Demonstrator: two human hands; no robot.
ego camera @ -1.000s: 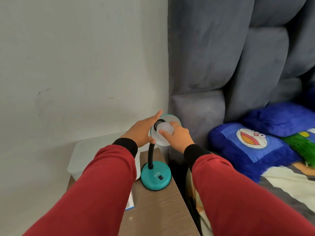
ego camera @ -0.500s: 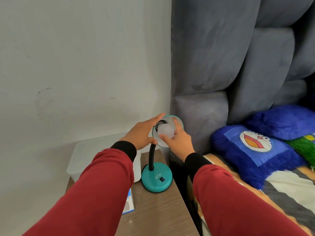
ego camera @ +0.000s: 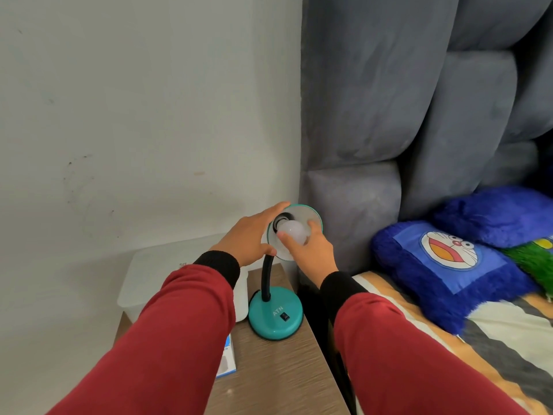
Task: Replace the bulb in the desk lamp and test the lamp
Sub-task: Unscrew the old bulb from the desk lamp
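A teal desk lamp stands on the wooden bedside table (ego camera: 278, 381), with a round base (ego camera: 276, 316) bearing a black switch (ego camera: 285, 317) and a black flexible neck (ego camera: 266, 277). Its shade (ego camera: 308, 215) is tipped up toward me, showing the white inside. My left hand (ego camera: 250, 235) holds the shade from its left side, fingers curved round the back and thumb at the rim. My right hand (ego camera: 311, 250) pinches a white bulb (ego camera: 291, 230) that sits at the dark socket (ego camera: 282, 218) in the shade.
A white lidded plastic box (ego camera: 155, 274) stands on the table left of the lamp, by the wall. A blue-and-white carton (ego camera: 229, 360) lies under my left sleeve. To the right are a grey padded headboard (ego camera: 389, 100), blue cartoon pillows (ego camera: 449, 265) and a patterned bedspread (ego camera: 493, 339).
My right fingers have shifted round the bulb, from its front to its lower side. The left hand keeps its hold on the shade. The view moved slightly.
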